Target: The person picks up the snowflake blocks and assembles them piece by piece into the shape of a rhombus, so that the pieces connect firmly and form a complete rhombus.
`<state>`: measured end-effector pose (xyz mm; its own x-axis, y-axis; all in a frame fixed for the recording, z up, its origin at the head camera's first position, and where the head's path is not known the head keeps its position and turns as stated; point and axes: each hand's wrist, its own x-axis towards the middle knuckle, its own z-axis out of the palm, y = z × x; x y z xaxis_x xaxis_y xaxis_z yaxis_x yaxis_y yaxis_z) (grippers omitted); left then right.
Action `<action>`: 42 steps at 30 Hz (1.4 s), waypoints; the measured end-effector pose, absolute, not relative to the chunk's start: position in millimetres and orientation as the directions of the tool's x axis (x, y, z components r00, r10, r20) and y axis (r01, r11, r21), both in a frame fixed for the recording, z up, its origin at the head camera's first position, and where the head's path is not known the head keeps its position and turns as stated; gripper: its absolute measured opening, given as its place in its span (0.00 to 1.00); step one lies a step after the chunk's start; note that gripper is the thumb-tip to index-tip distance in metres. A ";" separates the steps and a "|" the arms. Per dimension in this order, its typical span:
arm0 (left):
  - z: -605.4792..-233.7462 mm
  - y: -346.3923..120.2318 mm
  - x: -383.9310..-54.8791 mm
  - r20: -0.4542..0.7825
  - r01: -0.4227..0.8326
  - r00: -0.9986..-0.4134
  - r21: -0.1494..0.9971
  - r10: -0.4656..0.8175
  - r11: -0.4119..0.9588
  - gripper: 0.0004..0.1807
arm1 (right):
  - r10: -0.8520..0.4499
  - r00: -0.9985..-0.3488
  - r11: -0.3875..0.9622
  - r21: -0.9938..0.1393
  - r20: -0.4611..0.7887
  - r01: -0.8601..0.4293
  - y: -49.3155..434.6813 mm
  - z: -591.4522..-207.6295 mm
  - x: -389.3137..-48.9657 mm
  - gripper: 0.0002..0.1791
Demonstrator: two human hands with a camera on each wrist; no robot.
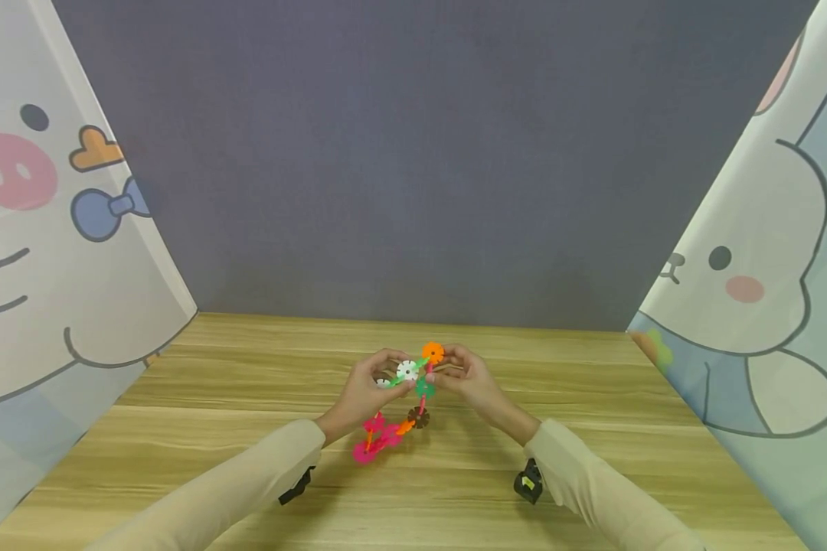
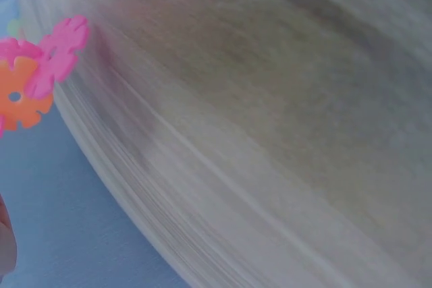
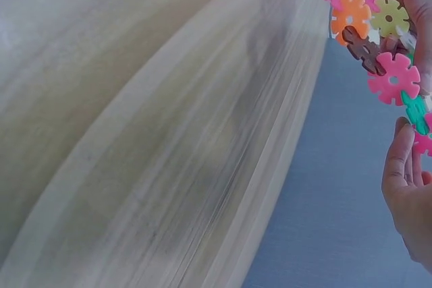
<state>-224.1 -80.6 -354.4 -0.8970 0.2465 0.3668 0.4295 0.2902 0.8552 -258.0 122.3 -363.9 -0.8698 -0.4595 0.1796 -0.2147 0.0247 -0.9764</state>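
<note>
A closed-looking chain of slotted plastic snowflake discs hangs between both hands above the table. My left hand point(image 1: 365, 390) pinches the chain by a white disc point(image 1: 407, 371). Across from it, my right hand point(image 1: 475, 386) grips the chain near an orange disc point(image 1: 433, 353) and a green disc point(image 1: 425, 387). Lower down dangle a brown disc point(image 1: 419, 417) and a magenta disc point(image 1: 365, 452). The right wrist view shows a pink disc point(image 3: 393, 79) between the hands; its frame edge cuts off some discs. In the left wrist view, another orange disc point(image 2: 17, 92) joins pink ones.
Below lies a wood-grain table point(image 1: 248, 367). A dark grey panel point(image 1: 413, 168) stands along its back edge. Cartoon-printed panels flank it, a pig point(image 1: 14, 306) on the left and a rabbit point(image 1: 765, 229) on the right. Small black devices point(image 1: 528, 482) sit under the wrists.
</note>
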 end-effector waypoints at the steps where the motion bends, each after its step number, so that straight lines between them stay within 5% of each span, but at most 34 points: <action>1: -354.5 -80.7 -224.1 0.367 0.430 -0.897 0.853 0.247 0.295 0.19 | -0.456 -0.872 0.028 -0.977 0.177 -0.213 122.4 -363.9 -257.7 0.27; 21: -357.5 -79.4 -222.8 0.373 0.438 -0.893 0.851 0.253 0.291 0.19 | -0.512 -0.783 0.064 -0.894 0.353 -0.444 124.1 -366.6 -260.7 0.37; 42: -361.5 -80.7 -225.6 0.363 0.432 -0.886 0.873 0.287 0.229 0.18 | -0.530 -0.734 0.116 -0.820 0.426 -0.560 123.5 -351.8 -255.5 0.34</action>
